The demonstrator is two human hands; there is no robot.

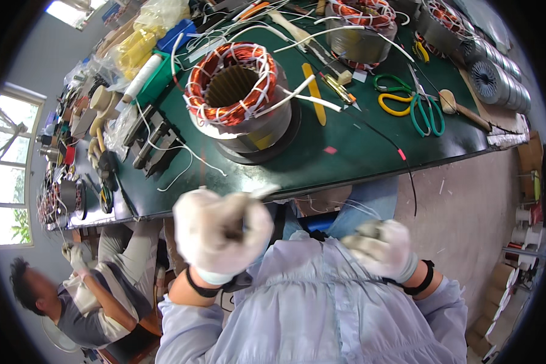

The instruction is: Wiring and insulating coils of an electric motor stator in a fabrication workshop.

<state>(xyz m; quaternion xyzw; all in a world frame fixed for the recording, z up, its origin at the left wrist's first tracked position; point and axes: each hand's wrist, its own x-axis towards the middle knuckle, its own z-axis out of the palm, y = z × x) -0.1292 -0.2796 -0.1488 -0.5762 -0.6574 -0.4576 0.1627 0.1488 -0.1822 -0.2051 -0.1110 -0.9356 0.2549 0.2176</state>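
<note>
My left hand (221, 233), in a white work glove, is raised just off the near table edge, fingers curled and blurred. A short white piece (264, 191) shows beside its fingertips; what the fingers grip is hidden. My right hand (385, 247), gloved too, is closed over my lap to the right. A thin white cord (361, 208) runs leftward from its fingers. Beyond my hands a motor stator (249, 130) stands upright on a dark round base. Its copper winding (201, 91) is laced with white ties, and white-sleeved leads (291, 97) hang off its right side.
The green table (370, 145) holds green-handled scissors (428, 115), a yellow stick (314, 96), a cutter knife (338, 89) and a wooden-handled mallet (464, 111). Another stator (361, 45) stands behind. Metal blocks (156, 142) lie left. A seated co-worker (97, 291) is at lower left.
</note>
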